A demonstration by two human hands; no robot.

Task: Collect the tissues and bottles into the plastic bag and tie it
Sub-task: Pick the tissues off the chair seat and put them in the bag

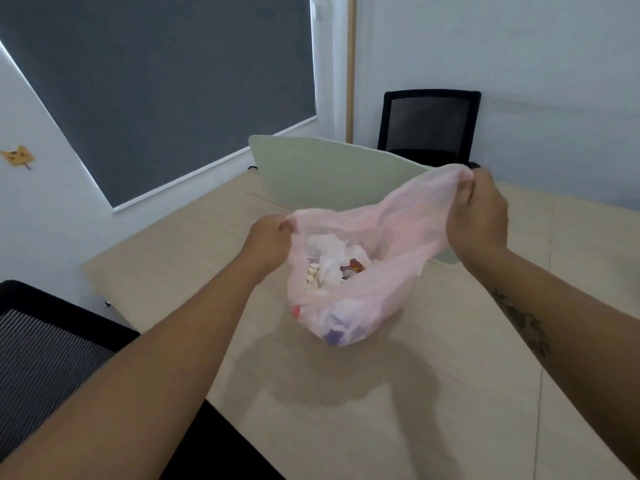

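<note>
A thin pink plastic bag (pixel 391 237) hangs just above the beige table (pixel 450 393), its mouth stretched wide. My left hand (pixel 272 242) pinches the bag's near-left rim. My right hand (pixel 479 213) grips the far-right handle, lifted higher. Inside the bag lie crumpled white tissues (pixel 329 252), and something red (pixel 356 266) shows beside them. Through the bag's bulging bottom I make out white, red and purple shapes; whether these are bottles I cannot tell.
A pale grey-green divider panel (pixel 322 168) stands across the table behind the bag. A black mesh chair (pixel 429 126) sits beyond it by the wall. Another black chair (pixel 45 358) is at my lower left, close to the table's edge.
</note>
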